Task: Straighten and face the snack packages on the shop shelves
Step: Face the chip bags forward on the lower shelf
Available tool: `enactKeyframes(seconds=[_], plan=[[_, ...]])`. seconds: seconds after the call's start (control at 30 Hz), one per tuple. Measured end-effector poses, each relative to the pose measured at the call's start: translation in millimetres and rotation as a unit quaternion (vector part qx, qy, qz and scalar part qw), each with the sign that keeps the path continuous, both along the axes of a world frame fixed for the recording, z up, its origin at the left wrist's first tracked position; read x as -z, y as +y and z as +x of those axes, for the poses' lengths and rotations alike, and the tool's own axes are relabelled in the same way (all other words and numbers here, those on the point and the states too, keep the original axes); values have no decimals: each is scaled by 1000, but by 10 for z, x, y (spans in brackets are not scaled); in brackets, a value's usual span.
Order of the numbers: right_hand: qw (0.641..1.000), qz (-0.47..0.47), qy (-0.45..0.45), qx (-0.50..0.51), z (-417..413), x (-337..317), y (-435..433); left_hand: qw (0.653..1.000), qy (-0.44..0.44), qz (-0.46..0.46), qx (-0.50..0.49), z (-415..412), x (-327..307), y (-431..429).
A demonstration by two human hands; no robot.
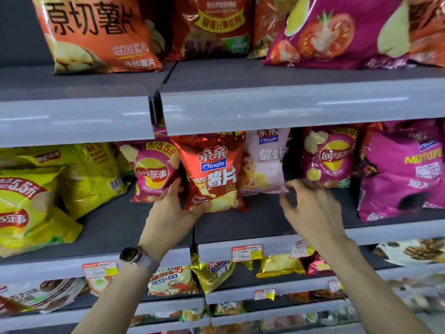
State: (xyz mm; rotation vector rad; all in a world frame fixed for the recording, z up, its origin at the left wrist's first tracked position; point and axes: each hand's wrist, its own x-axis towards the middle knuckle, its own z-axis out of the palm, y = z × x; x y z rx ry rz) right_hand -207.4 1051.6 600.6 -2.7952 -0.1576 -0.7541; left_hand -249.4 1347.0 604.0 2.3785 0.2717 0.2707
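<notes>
A red Qinqin potato chip bag [212, 174] stands upright on the middle shelf [115, 227], facing out. My left hand [172, 208] grips its lower left corner from below. Just left of it stands a small pink Lay's bag [150, 171], touching my left thumb. Behind and right of the red bag is a pale pink Qinqin shrimp bag [267, 162]. My right hand [310, 206] hovers blurred in front of that bag's lower right corner, fingers spread and empty. Further right stand a magenta Lay's bag [328, 157] and a large magenta bag [402, 174].
Yellow Lay's bags [43, 189] lean at the left of the middle shelf. The top shelf holds an orange chip bag [96, 34], a red bag [214, 27] and a magenta tomato bag [337, 32]. Lower shelves carry gold bags [214, 273] and price tags [246, 253].
</notes>
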Motion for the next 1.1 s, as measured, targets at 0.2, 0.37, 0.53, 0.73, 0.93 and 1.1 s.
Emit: enactKeyframes(seconds=[0.2, 0.37, 0.53, 0.73, 0.93, 1.1], plan=[[990, 66, -8, 127, 389, 76, -586, 995, -6, -97, 18, 205, -15, -160], [979, 146, -34, 140, 592, 188, -728, 979, -19, -204, 13, 277, -7, -259], [974, 196, 2, 110, 699, 266, -733, 968, -41, -246, 7, 319, 42, -323], [946, 319, -3, 52, 762, 223, -720, 964, -66, -256, -5, 363, 87, -316], [875, 465, 132, -3, 1039, 193, -824, 955, -68, -290, 4, 361, 97, -291], [855, 494, 160, -11, 1169, 241, -937, 947, -72, -313, 15, 346, 93, -289]])
